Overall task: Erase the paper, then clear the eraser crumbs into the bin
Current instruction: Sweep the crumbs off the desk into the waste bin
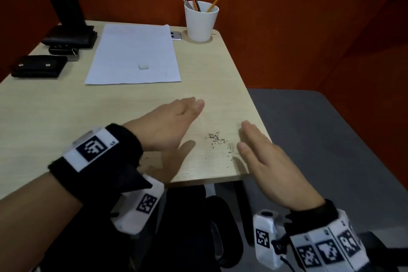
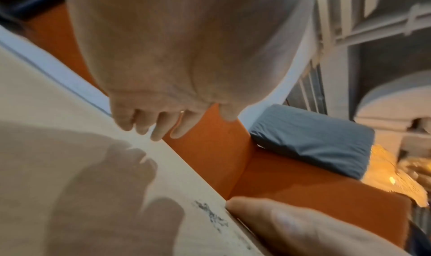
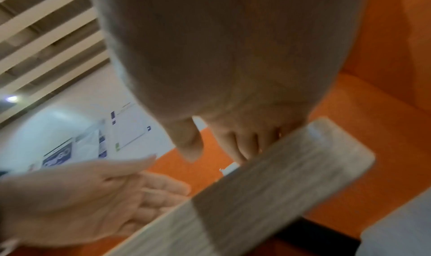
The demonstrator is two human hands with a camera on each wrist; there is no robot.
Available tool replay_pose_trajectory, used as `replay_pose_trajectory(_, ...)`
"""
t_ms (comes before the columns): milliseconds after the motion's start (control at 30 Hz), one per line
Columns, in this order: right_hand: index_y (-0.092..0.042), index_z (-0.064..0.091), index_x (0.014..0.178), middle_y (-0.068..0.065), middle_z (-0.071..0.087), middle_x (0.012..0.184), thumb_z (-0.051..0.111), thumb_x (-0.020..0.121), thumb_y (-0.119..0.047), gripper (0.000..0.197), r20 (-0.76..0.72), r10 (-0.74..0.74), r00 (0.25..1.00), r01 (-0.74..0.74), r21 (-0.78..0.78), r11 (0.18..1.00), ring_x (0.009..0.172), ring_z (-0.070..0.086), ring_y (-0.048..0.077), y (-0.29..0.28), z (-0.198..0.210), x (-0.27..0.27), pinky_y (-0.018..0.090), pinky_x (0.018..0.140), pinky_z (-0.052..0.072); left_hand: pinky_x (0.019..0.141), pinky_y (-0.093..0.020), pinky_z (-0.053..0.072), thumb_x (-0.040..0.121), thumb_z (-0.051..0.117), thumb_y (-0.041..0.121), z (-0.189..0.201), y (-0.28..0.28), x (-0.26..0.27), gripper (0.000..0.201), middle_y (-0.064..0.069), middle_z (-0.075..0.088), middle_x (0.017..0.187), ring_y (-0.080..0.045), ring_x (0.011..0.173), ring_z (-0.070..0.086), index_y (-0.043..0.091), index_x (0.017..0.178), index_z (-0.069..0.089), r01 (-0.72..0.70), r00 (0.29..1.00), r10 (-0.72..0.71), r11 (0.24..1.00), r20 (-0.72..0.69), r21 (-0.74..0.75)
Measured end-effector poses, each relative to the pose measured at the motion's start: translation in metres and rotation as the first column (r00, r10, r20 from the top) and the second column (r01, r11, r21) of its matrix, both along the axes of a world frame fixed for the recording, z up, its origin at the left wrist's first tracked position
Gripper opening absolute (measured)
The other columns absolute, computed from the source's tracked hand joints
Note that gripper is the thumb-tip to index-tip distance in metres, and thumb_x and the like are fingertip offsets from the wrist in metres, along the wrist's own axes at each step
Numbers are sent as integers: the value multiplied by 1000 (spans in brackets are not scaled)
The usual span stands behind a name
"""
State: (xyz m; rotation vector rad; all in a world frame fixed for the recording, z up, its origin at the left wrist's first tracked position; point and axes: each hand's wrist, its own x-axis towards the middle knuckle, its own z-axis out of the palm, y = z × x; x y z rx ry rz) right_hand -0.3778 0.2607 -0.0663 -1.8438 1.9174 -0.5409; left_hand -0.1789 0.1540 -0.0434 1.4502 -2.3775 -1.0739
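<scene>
A small heap of dark eraser crumbs [image 1: 216, 137] lies on the wooden table [image 1: 66, 112] near its front right corner, and shows as dark specks [image 2: 211, 214] in the left wrist view. My left hand [image 1: 187, 110] stands on its edge left of the crumbs, fingers [image 2: 161, 125] straight, holding nothing. My right hand [image 1: 247, 137] is flat and open at the table's right edge, just right of the crumbs, fingers [image 3: 233, 145] straight. The white paper [image 1: 132, 55] lies further back with a small white eraser [image 1: 143, 66] on it. No bin is in view.
A white cup [image 1: 201, 21] with pencils stands at the back right corner. Black wallets and pouches [image 1: 39, 68] lie at the left. A grey seat [image 1: 331, 139] and orange walls lie beyond the table's right edge.
</scene>
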Motion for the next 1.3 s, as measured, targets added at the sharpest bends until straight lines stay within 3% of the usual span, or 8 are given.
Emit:
replay_pose_trajectory(133,-43,21,149,-30,19,153,31,97,-51,53,229,114,967,-148,138,979,135,9,-22,15,4,10,8,112,7,119,-43,9,98,39,45,-9,-9,-18,69,-15,6,160,-32,147,7,15,153,11,303,890,-158,906,427,-296)
replay_pose_trajectory(333,-26,26,151,-17,24,155,34,101,-39,52,132,-140,981,154,-105,982,138,19,-9,-1,1,-10,4,106,13,120,-44,-6,98,7,53,-9,-14,-42,71,-7,-21,159,-21,146,-19,12,152,-13,399,791,-349,917,502,9)
replay_pose_trajectory(533,-32,11,153,-24,1,157,19,99,-51,58,-84,123,989,-118,55,991,142,-2,-11,-5,-11,4,16,117,-1,107,-19,34,95,18,60,4,10,-9,65,13,60,127,5,116,53,24,138,50,351,936,-349,934,-44,69)
replay_pose_trajectory(667,-48,42,138,-38,44,134,35,95,-50,44,295,78,952,-100,58,993,116,30,-33,5,19,9,-8,92,21,110,-17,28,93,19,65,-5,20,31,57,19,47,139,1,135,38,36,135,47,152,983,-161,983,-88,-107)
replay_pose_trajectory(833,-33,33,147,-10,44,147,33,100,-47,50,-84,107,991,-101,63,993,131,38,1,-40,39,2,11,93,24,96,9,-4,90,23,54,-12,35,43,70,2,25,156,22,133,4,11,144,36,234,968,-220,964,119,-127)
replay_pose_trajectory(967,-33,25,150,-14,26,156,32,98,-54,56,-165,196,967,-144,281,949,142,25,6,-71,63,-3,23,108,18,111,-26,12,94,22,59,-8,-5,29,74,-19,30,145,-27,139,22,-1,134,35,205,919,-148,971,365,-122)
replay_pose_trajectory(1133,-16,40,139,-1,49,137,34,100,-46,49,-278,259,925,-155,346,925,125,45,20,-109,58,6,33,102,34,121,-41,0,96,15,58,-14,-19,-1,79,-13,-13,160,-25,148,-12,6,152,-5,360,785,-277,932,554,-43)
replay_pose_trajectory(1300,1,23,149,17,11,160,34,103,-20,52,-245,404,882,-269,443,856,147,9,32,-99,37,26,44,118,14,108,-19,32,100,21,48,6,10,2,57,0,57,132,-10,118,53,16,136,52,380,923,-384,920,22,97)
